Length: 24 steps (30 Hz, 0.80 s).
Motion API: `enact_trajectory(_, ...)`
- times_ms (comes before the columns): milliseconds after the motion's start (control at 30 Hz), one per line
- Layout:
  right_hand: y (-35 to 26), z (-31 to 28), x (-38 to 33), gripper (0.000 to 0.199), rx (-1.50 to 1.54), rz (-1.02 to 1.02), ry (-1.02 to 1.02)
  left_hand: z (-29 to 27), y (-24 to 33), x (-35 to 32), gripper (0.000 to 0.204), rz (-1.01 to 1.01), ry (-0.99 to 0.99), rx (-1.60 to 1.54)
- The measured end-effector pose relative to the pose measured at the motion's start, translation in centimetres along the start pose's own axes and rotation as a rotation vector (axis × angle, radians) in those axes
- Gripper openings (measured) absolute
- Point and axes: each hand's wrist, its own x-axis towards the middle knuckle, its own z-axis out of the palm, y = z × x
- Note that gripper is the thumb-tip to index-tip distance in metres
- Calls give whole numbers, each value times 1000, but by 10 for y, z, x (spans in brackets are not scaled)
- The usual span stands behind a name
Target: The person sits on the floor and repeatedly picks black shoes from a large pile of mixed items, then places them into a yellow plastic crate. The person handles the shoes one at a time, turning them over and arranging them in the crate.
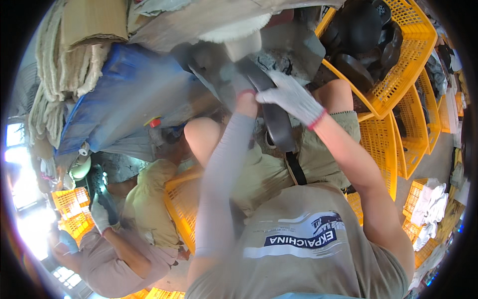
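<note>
Gripping the dark pan-like piece [279,127]: your right hand [293,97], thumb laid across its face. Piece lies left of that palm, held between your knees [201,133], no desk under it. Left hand [240,82] close by, left of the upper part; too blurred to tell open or closed. Long axis slants: upper end points up-left, just below the white fuzzy wheel [234,29]; lower end points down-right, toward your lap.
</note>
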Motion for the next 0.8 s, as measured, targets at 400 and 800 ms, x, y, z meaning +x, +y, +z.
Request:
enact_trajectory(400,48,34,41,49,-309,-354,511,-6,24,7,52,-51,107,-13)
enact_trajectory(800,25,-44,30,58,-346,-576,82,52,51,-58,45,-429,43,-260)
